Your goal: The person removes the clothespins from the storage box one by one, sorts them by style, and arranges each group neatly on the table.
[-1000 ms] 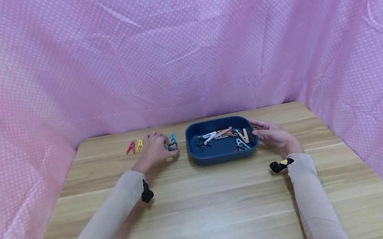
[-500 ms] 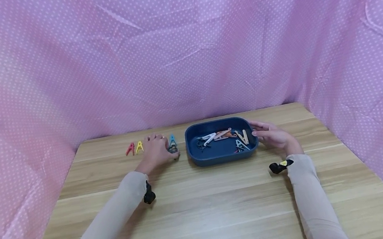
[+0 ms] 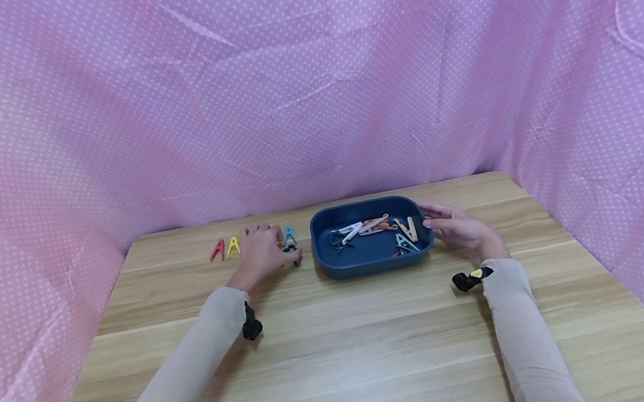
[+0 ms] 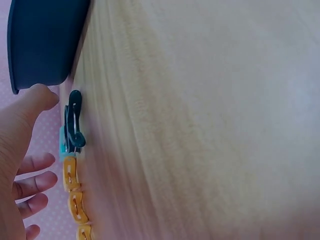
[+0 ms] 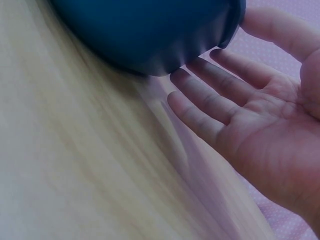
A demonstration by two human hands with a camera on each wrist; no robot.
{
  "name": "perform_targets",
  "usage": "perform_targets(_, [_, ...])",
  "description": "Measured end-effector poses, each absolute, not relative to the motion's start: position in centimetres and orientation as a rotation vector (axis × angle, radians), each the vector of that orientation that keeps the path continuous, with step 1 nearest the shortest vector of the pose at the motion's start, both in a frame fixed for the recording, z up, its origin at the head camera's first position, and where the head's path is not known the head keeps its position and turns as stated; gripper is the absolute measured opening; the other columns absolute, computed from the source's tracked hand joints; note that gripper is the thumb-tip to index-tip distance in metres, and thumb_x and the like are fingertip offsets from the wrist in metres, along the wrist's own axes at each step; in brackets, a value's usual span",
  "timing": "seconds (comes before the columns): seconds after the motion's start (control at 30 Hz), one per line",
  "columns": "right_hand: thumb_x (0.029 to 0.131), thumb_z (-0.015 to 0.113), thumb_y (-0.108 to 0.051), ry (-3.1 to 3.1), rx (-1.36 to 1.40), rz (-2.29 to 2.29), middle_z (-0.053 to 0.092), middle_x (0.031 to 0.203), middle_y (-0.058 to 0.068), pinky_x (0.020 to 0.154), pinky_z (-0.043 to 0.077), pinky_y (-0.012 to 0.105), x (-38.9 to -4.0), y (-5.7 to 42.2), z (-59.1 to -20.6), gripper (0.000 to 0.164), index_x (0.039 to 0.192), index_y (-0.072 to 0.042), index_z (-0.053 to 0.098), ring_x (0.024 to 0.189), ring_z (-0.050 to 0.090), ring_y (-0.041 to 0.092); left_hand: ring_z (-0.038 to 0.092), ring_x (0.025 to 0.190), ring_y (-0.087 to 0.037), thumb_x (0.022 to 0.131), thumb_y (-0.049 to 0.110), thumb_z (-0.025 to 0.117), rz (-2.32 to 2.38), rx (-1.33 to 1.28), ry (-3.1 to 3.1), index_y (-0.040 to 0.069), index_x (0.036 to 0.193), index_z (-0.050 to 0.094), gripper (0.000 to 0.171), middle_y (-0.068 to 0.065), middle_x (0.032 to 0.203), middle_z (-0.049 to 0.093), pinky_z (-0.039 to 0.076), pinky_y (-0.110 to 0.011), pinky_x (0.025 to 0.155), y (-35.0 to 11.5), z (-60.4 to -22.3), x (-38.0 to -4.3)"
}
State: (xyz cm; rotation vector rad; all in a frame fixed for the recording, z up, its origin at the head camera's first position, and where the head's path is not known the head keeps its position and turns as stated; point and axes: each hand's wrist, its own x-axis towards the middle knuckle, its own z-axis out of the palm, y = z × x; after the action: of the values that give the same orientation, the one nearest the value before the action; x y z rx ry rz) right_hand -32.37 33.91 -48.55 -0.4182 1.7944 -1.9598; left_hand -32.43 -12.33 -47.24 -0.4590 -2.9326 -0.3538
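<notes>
My left hand [image 3: 261, 254] hovers over a row of clothespins left of the bin, thumb and fingers spread apart. In the left wrist view a dark green clothespin [image 4: 75, 120] lies on the table below the thumb, with a turquoise one [image 4: 62, 142] behind it and several orange-yellow ones [image 4: 71, 172] in line. From the head, a blue clothespin [image 3: 289, 234] shows past the fingers; the hand partly hides the row. My right hand [image 3: 455, 225] touches the right end of the navy bin [image 3: 377, 267], thumb at its rim, other fingers stretched toward its wall.
Inside the bin lie several clothespins, among them a white one [image 3: 352, 232] and a beige one [image 3: 411, 228]. A red clothespin [image 3: 217, 250] and a yellow one [image 3: 232, 246] lie to the left on the wooden table [image 3: 345, 362]. Pink dotted cloth [image 3: 307, 93] hangs behind it.
My left hand shifts very slightly while staying over the row, and its fingers cover more of the dark green clothespin. The right hand and the bin stay where they were.
</notes>
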Motion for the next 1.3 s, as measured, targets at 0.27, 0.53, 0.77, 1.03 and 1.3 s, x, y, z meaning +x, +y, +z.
perform_targets(0.27, [0.103, 0.044, 0.004, 1.806, -0.413, -1.951, 0.015, 0.165, 0.026, 0.105, 0.044, 0.017, -32.3, 34.0, -48.7, 0.067, 0.160, 0.007, 0.009, 0.129, 0.054, 0.000, 0.052, 0.125, -0.041, 0.083, 0.054, 0.077, -0.470, -0.432, -2.936, 0.009, 0.121, 0.068, 0.060, -0.015, 0.122, 0.070, 0.036, -0.057, 0.101, -12.7, -46.4, -32.5])
perform_targets(0.53, [0.104, 0.044, 0.003, 1.794, -0.437, -1.954, 0.007, 0.166, 0.029, 0.107, 0.043, 0.017, -32.4, 34.1, -48.6, 0.067, 0.160, 0.007, 0.007, 0.131, 0.051, 0.000, 0.054, 0.107, -0.031, 0.086, 0.046, 0.075, -0.710, -0.469, -2.779, 0.011, 0.128, 0.066, 0.055, -0.013, 0.108, 0.070, 0.038, -0.054, 0.098, -11.7, -44.8, -32.8])
perform_targets(0.77, [0.104, 0.043, 0.004, 1.799, -0.409, -1.953, 0.024, 0.163, 0.019, 0.106, 0.044, 0.017, -32.3, 34.1, -48.5, 0.066, 0.160, 0.007, 0.008, 0.129, 0.053, -0.001, 0.053, 0.117, -0.032, 0.087, 0.042, 0.076, -0.767, -0.601, -2.726, 0.010, 0.131, 0.066, 0.055, -0.012, 0.119, 0.068, 0.040, -0.053, 0.102, -9.4, -43.5, -32.9])
perform_targets(1.03, [0.104, 0.045, 0.003, 1.817, -0.398, -1.942, 0.036, 0.154, 0.005, 0.105, 0.045, 0.016, -32.2, 33.9, -48.5, 0.066, 0.160, 0.006, 0.011, 0.127, 0.054, 0.000, 0.049, 0.119, -0.029, 0.085, 0.045, 0.078, -0.653, -0.806, -2.788, 0.015, 0.137, 0.063, 0.062, -0.008, 0.129, 0.065, 0.040, -0.050, 0.100, -6.5, -43.1, -32.7])
perform_targets(1.3, [0.104, 0.043, 0.004, 1.811, -0.411, -1.946, 0.032, 0.157, 0.010, 0.105, 0.044, 0.017, -32.2, 33.9, -48.6, 0.065, 0.160, 0.006, 0.010, 0.128, 0.053, 0.001, 0.048, 0.116, -0.024, 0.082, 0.046, 0.082, -0.513, -0.951, -2.879, 0.016, 0.136, 0.064, 0.065, -0.004, 0.140, 0.062, 0.038, -0.047, 0.105, -4.6, -44.2, -33.3])
